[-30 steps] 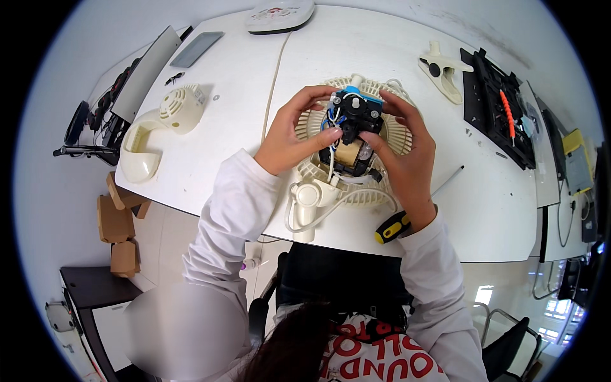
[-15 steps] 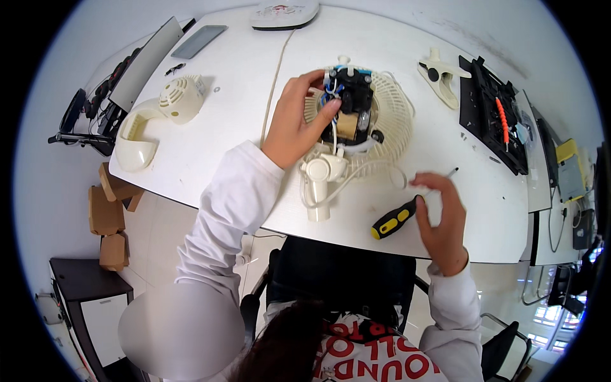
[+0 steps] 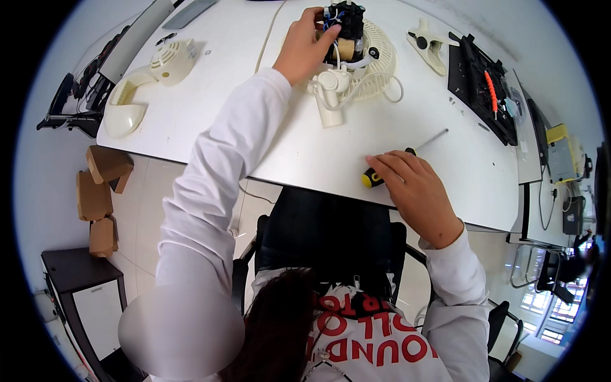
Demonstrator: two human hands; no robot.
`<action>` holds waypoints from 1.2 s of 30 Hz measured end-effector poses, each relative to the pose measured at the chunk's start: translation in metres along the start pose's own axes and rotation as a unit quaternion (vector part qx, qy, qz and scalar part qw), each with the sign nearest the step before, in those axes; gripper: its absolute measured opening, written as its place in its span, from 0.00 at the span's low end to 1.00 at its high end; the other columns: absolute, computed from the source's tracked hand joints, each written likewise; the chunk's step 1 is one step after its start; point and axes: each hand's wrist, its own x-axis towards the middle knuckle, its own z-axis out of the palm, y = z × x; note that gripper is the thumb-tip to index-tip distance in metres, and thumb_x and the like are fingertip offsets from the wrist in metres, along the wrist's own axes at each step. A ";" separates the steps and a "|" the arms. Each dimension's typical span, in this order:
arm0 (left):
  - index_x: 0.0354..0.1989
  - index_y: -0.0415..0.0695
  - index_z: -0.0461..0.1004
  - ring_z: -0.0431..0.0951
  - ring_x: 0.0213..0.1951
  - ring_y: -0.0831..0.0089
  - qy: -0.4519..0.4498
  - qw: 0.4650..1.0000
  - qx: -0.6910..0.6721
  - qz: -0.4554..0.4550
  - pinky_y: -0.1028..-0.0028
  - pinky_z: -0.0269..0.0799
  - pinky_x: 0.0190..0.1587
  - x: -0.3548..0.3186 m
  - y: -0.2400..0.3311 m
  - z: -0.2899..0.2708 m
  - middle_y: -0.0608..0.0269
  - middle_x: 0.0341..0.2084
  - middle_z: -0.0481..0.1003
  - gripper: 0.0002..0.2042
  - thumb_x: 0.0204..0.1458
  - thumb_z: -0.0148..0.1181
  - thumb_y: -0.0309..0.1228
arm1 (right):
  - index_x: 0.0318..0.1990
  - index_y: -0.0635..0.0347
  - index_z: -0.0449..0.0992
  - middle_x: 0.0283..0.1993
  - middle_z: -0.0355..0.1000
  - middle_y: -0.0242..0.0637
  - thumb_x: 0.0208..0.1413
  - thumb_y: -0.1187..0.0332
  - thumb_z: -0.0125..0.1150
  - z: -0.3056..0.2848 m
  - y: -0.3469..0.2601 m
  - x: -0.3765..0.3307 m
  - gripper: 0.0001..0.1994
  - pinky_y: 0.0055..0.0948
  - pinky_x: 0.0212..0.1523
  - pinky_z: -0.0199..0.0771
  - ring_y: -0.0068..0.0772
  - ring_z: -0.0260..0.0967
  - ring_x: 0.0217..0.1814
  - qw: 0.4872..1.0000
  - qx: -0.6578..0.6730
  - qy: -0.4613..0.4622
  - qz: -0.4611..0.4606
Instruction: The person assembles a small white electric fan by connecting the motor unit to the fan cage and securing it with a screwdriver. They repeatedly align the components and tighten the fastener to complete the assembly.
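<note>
At the far side of the table, my left hand [image 3: 300, 51] is closed round the side of a fan's exposed motor unit [image 3: 351, 25], with black housing, wires and a tan wrapped part. The motor lies over a cream round fan grille [image 3: 382, 63]. A cream swivel joint with a short tube [image 3: 332, 118] and a looped white cable sticks out toward me. Near the front edge, my right hand [image 3: 417, 194] has its fingers over the black and yellow handle of a screwdriver [image 3: 371, 178]. Its metal shaft points away to the right; my fingers hide most of the handle.
Cream fan housing [image 3: 173, 62] and a curved cream cover [image 3: 124, 118] stand at the left. To the right are a cream clamp [image 3: 428, 51], an open black tool case [image 3: 474, 83] with an orange-red coiled item, and small loose parts. Cardboard boxes [image 3: 94, 194] lie on the floor.
My right hand has come down over the screwdriver handle, and the screwdriver has turned slightly. The view has shifted, so the table sits higher in it. My left hand stays on the motor unit.
</note>
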 end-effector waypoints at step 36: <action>0.73 0.57 0.31 0.75 0.53 0.56 0.104 0.740 0.563 -0.352 0.64 0.73 0.50 -0.411 -0.014 -0.238 0.53 0.58 0.69 0.54 0.45 0.69 0.27 | 0.55 0.71 0.63 0.59 0.66 0.56 0.70 0.61 0.37 -0.154 0.061 0.013 0.19 0.40 0.62 0.69 0.49 0.68 0.60 0.787 0.034 0.603 0.125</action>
